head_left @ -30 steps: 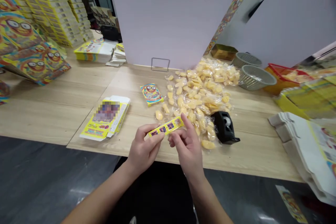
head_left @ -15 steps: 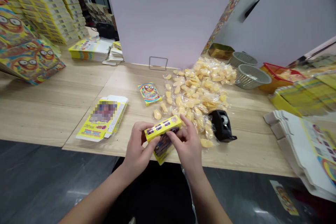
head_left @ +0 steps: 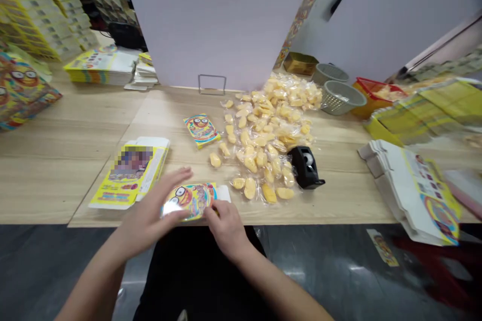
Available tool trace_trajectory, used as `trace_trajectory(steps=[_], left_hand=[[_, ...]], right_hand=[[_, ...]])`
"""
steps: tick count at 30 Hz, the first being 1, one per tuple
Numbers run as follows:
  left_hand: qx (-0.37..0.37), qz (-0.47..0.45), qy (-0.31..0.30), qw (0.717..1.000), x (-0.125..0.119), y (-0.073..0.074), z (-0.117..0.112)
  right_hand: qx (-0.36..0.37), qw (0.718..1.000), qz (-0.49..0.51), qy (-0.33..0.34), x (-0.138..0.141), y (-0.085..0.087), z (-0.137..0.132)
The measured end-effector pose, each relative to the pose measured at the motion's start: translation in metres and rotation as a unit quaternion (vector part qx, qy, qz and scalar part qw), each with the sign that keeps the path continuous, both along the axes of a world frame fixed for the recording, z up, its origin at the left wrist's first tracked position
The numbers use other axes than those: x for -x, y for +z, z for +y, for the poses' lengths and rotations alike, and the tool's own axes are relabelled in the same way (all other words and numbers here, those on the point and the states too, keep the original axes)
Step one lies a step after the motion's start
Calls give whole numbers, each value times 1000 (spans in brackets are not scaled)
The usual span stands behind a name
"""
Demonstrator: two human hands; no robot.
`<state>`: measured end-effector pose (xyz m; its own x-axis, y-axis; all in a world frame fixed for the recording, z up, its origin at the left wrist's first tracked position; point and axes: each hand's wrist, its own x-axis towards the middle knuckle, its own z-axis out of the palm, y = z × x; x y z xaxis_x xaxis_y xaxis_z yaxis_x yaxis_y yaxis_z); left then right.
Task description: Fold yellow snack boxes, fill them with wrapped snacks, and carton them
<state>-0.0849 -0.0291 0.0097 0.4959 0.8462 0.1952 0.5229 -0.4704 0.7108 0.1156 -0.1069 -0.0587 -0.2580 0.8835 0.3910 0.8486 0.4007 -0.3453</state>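
On the wooden table point(head_left: 56, 185), hands point(head_left: 150, 215) partly hide a carton point(head_left: 192, 199).

Head-worn view, facing forward and down.
It looks from just above the desk point(head_left: 64, 180) onto the left hand point(head_left: 150, 215) and right hand point(head_left: 228, 235).

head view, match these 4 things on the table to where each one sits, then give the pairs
Things:
1 black tape dispenser
2 grey mesh basket
3 small printed packet
4 larger printed box

Places:
a near table edge, under the left hand and right hand
b left of the wrapped yellow pieces
c right of those pieces, near the front
d far right, beside a red-rimmed crate

Pairs: 1c, 2d, 3b, 4a
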Motion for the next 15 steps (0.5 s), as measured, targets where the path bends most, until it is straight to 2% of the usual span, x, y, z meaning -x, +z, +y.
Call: trace_trajectory(steps=[1, 2, 4, 7, 10, 13, 15], left_hand=[[17, 72, -60, 995, -1, -9, -3], [22, 131, -95, 987, -3, -19, -5], [8, 217, -93, 972, -11, -42, -9], [-23, 266, -53, 962, -20, -66, -6], [-32, 273, -48, 960, -20, -70, 1], [-22, 263, -57, 963, -18, -60, 7], [-30, 246, -51, 968, -24, -52, 9]], right_hand=[[17, 1000, 4, 11, -2, -5, -3], [30, 999, 22, 12, -8, -8, -6], [39, 996, 71, -32, -30, -7, -9], [16, 975, 94, -199, -66, -6, -3], [21, 950, 92, -297, -82, -16, 13], [77, 939, 142, -304, -85, -27, 24], [132, 915, 231, -303, -90, -29, 24]])
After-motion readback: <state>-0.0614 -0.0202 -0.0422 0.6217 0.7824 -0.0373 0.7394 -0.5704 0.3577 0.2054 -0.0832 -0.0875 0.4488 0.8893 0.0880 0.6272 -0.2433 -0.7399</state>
